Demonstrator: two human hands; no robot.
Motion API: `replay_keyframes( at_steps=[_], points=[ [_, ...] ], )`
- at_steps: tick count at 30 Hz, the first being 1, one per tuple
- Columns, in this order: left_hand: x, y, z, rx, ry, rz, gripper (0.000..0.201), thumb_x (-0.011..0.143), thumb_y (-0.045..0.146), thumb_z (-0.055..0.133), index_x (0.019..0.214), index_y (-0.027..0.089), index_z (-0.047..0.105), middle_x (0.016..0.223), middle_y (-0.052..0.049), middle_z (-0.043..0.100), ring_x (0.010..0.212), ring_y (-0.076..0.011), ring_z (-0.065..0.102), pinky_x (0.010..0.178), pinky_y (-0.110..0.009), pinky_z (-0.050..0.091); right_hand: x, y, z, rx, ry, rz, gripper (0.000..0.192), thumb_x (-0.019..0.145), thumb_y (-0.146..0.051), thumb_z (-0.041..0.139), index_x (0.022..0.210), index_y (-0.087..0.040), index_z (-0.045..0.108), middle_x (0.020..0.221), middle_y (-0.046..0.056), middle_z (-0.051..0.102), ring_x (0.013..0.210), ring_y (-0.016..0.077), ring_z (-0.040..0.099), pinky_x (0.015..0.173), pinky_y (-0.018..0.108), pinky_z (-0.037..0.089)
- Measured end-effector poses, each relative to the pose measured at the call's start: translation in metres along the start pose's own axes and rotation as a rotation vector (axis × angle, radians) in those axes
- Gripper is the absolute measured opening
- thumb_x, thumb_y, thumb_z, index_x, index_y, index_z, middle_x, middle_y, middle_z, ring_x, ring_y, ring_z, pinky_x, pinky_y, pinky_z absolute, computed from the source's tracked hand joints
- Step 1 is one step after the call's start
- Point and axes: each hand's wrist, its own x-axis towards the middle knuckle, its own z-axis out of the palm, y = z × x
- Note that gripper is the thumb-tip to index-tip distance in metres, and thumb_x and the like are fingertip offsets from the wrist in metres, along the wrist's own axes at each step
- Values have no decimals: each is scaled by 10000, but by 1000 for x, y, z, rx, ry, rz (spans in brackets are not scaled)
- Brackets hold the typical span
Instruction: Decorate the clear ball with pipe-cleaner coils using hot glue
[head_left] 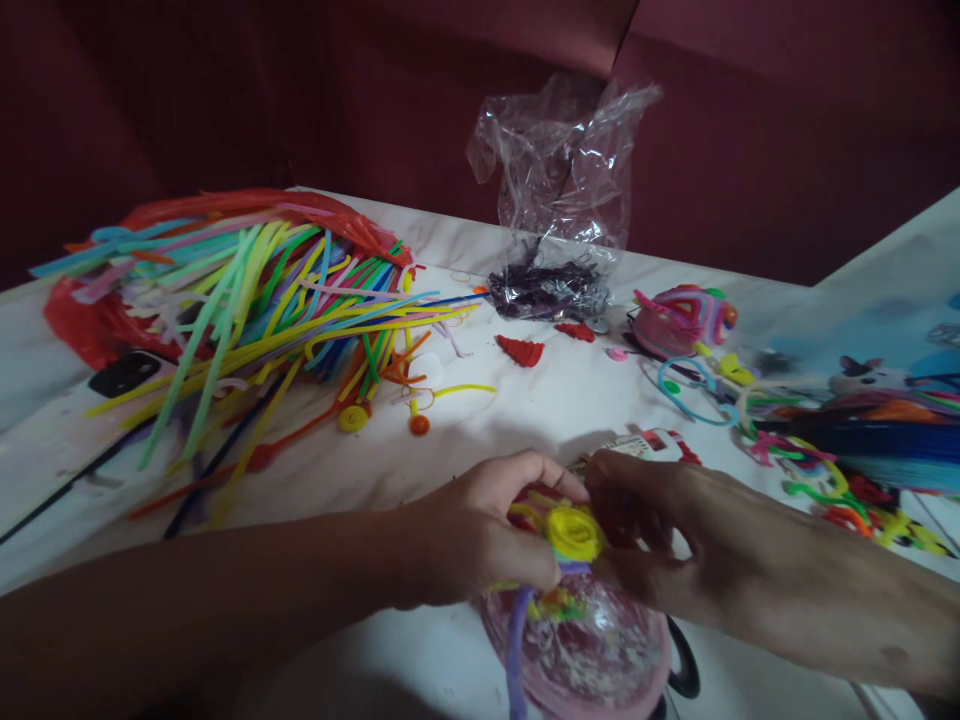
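Both hands meet near the middle of the white table (525, 400), low in the view. The left hand (480, 530) comes in from the near left, its fingers curled and closed on a small craft piece of twisted pipe cleaners (574, 535), whose yellow coiled flower faces up between the 2 hands. The right hand (660, 530) reaches in from the near right, its fingertips pinched together on the right side of the same piece. Just under the hands sits a clear pink dome (592, 650) with a purple pipe cleaner (516, 650) bending down its left side; whether the flower piece touches the dome cannot be told.

At the far left lies a big loose heap of coloured pipe cleaners (255, 290) spilling out of a red plastic bag (82, 320), with a dark phone (124, 375) beside it. A crumpled clear plastic bag (562, 170) stands at the far middle, holding dark strands at its bottom. Small red cones (521, 350) lie near it. To the right sits a pink coiled figure (682, 320), and further right more bright twisted pieces (840, 480) lie scattered on a printed sheet (885, 330).
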Motion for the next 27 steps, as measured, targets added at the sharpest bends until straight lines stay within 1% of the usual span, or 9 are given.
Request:
replay_keyframes(
  at_steps=[5,9,12,15,22,25,27],
  points=[
    [-2,1,5,-64,30,-22,466,506,101,527,968,162,509,792,6,538,682,-123,471,611,-251,348,-2,3,-1,-3,-1,26,109,707,-200,528,810,-181,559,746,-22,573,663,125,531,553,191,384],
    [-2,1,9,-90,52,-27,489,506,106,521,992,156,502,820,-8,552,713,-136,486,632,-262,354,-4,10,-2,98,-13,-59,203,712,-316,493,859,-194,561,759,-10,577,651,136,540,515,199,373],
    [-1,1,11,-72,75,-11,489,505,116,516,992,147,502,843,-19,556,764,-158,497,660,-279,363,-4,9,-1,33,-16,-18,231,705,-381,502,832,-202,574,760,-2,572,664,148,535,549,217,380],
    [0,2,13,-55,92,-5,485,497,116,503,981,144,498,811,-8,546,762,-158,493,661,-277,363,-3,4,0,-58,0,34,186,703,-365,521,792,-208,567,764,-9,565,678,144,524,573,219,373],
    [-1,3,16,-35,98,5,493,501,131,502,994,146,489,823,-21,566,773,-168,506,666,-280,370,-3,5,4,-106,17,42,199,732,-389,507,816,-214,550,745,-12,558,639,138,511,525,220,346],
    [-1,3,16,-17,106,6,492,504,138,505,996,147,485,825,-27,567,776,-175,509,669,-289,371,-5,4,6,-119,47,26,184,736,-376,507,811,-212,544,735,-11,556,625,133,507,519,218,340],
    [-1,2,15,-5,105,3,483,513,143,503,995,147,486,825,-29,565,775,-179,509,667,-296,370,-6,2,8,-154,81,44,204,745,-398,497,813,-211,542,716,-4,554,610,138,503,508,223,337]
  ],
)
